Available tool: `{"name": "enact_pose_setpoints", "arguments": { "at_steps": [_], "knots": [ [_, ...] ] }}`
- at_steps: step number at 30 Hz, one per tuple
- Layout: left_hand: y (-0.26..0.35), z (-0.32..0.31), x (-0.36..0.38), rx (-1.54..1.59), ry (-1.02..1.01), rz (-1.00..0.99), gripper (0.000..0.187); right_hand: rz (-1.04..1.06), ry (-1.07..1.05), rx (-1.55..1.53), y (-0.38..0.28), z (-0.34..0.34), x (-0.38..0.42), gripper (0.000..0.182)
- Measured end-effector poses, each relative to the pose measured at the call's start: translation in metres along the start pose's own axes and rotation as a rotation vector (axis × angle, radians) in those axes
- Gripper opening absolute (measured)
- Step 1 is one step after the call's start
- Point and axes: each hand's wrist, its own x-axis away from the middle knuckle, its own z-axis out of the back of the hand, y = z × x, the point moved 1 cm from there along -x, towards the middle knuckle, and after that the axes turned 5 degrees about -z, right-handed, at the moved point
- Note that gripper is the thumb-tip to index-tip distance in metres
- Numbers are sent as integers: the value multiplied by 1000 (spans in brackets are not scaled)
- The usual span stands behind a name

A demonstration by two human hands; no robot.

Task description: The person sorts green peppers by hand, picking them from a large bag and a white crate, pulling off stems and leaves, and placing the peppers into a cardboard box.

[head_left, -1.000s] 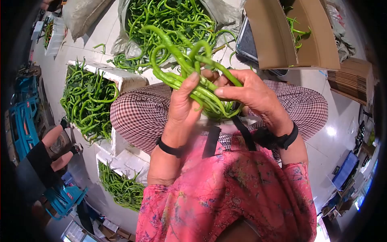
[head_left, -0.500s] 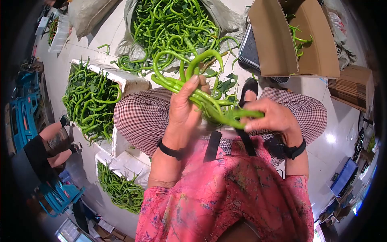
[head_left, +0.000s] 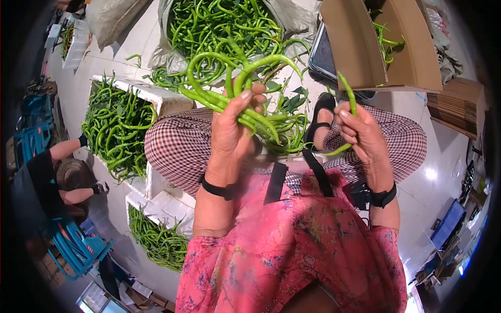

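Observation:
A bunch of long, curled green chili peppers (head_left: 209, 97) is wrapped in my left hand (head_left: 234, 122), above my lap. My right hand (head_left: 364, 130) is closed around a single green chili pepper (head_left: 347, 86), whose upper end sticks up past the fingers while its lower end curves out to the left. More loose peppers (head_left: 287, 130) lie below and between my two hands. Beyond the left hand a large open sack (head_left: 300, 26) holds a heap of green peppers and leaves.
White foam boxes (head_left: 169, 101) full of peppers stand at my left. An open cardboard box (head_left: 355, 47) with some peppers is at the front right, beside flattened cardboard (head_left: 454, 112). A co-worker's arms (head_left: 68, 148) show at far left. Leaves (head_left: 297, 101) lie on the floor.
My right hand has moved right and up, away from the bunch, with one pepper in its fingers. My left hand still grips the bunch, shifted slightly left.

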Motion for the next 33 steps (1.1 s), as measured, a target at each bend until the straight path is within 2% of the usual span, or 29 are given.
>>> {"name": "enact_pose_setpoints", "arguments": {
  "at_steps": [4, 7, 9, 11, 12, 13, 15, 17, 19, 20, 21, 24, 28, 33],
  "knots": [
    [-6, -6, 0, -42, 4, 26, 36, -9, -119, 21, 4, -42, -4, 26],
    [-10, -13, 2, -202, -1, -6, 40, -25, -149, 6, 9, -77, -13, 24],
    [-14, -16, 4, -192, -15, 2, 44, 10, -137, 88, 8, -91, -22, 29],
    [-15, -22, 6, -219, -108, 9, 50, 35, -280, 66, -3, -107, -23, 33],
    [-22, -7, 3, -358, -153, -5, 54, 41, -275, -34, -7, -114, -22, 35],
    [-22, -9, 4, -355, -153, -6, 54, 40, -274, -31, -1, -112, -31, 35],
    [-22, -11, 7, -538, -105, 21, 59, 39, -174, 58, 14, -104, -57, 37],
    [-25, -7, 4, -435, -96, 17, 59, 10, -223, 36, 18, -100, -70, 33],
    [-20, -10, 2, -172, -58, 0, 59, -2, -268, -17, 18, -100, -83, 29],
    [-20, -10, -1, -140, -65, -56, 51, 17, -302, 43, 8, -91, -81, 27],
    [-18, -9, 0, -139, -61, -55, 51, 13, -303, 44, 8, -88, -83, 27],
    [-18, -9, 0, -183, -5, 28, 33, 53, -217, -55, 10, -78, -86, 30],
    [-41, -4, -4, -67, 3, 43, 31, 56, -155, -22, 35, -81, -94, 27],
    [-43, -4, -7, -113, 50, 20, 35, 45, -160, -116, 33, -95, -87, 26]
  ]
}}
